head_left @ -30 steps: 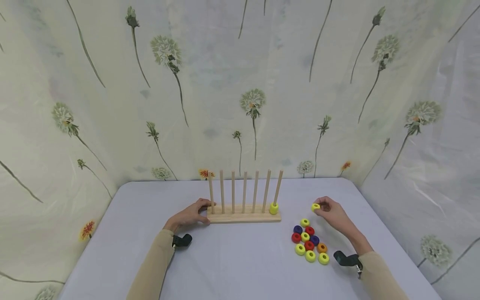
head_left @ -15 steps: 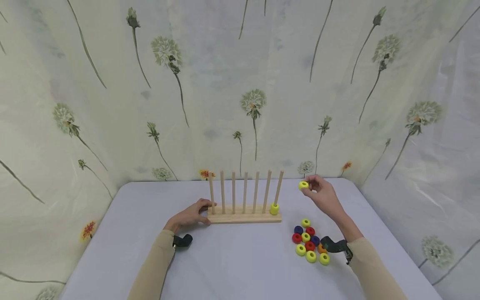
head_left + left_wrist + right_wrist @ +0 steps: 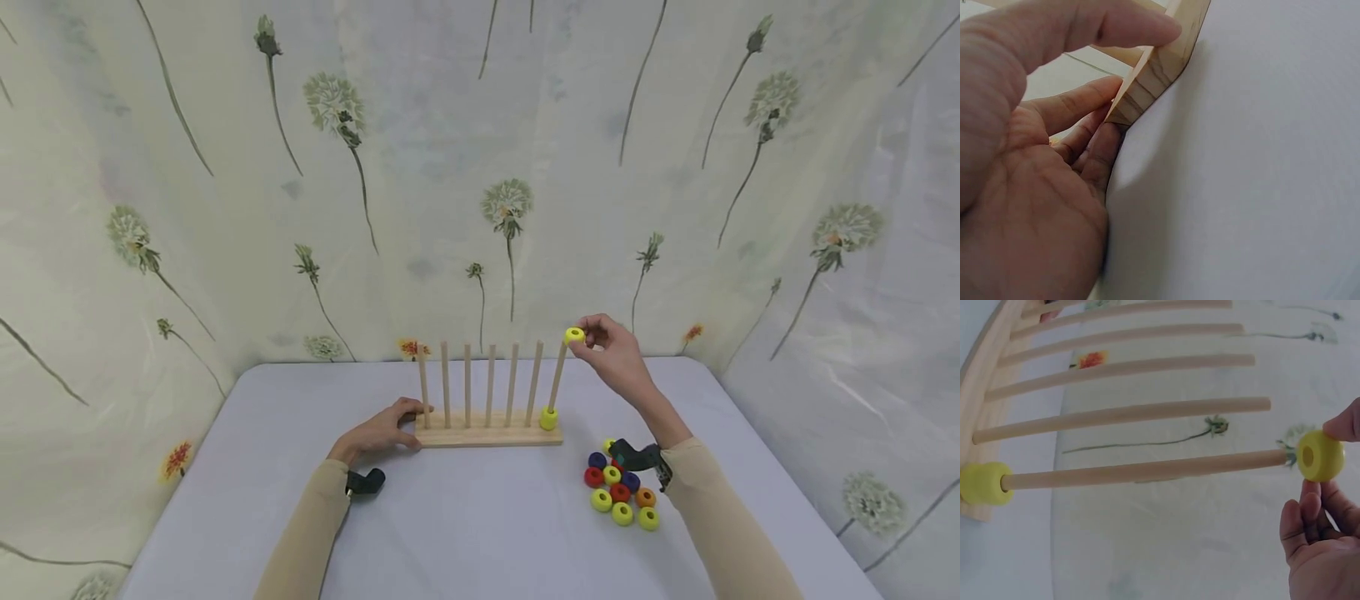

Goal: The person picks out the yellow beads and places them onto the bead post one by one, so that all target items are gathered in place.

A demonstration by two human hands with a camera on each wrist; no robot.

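The left hand (image 3: 380,428) grips the left end of a wooden base (image 3: 487,437) with several upright pegs; in the left wrist view its thumb lies on top of the wood (image 3: 1147,87). Between thumb and fingers the right hand (image 3: 618,360) pinches a yellow ring (image 3: 574,335) at the tip of the rightmost peg (image 3: 558,377). The right wrist view shows the held ring (image 3: 1320,456) just off the end of that peg (image 3: 1147,472), its hole facing the tip. Yellow rings (image 3: 986,483) sit at the foot of the same peg.
Right of the base, loose rings lie grouped on the white table (image 3: 450,525): yellow (image 3: 622,513), red (image 3: 593,477), dark blue (image 3: 597,460) and orange (image 3: 645,497). The right wrist's camera (image 3: 637,457) hangs over part of them. A flowered cloth (image 3: 420,208) stands behind.
The right hand has carried the yellow ring left and up, from above the loose rings to the top of the rightmost peg. The left hand has stayed at the base.
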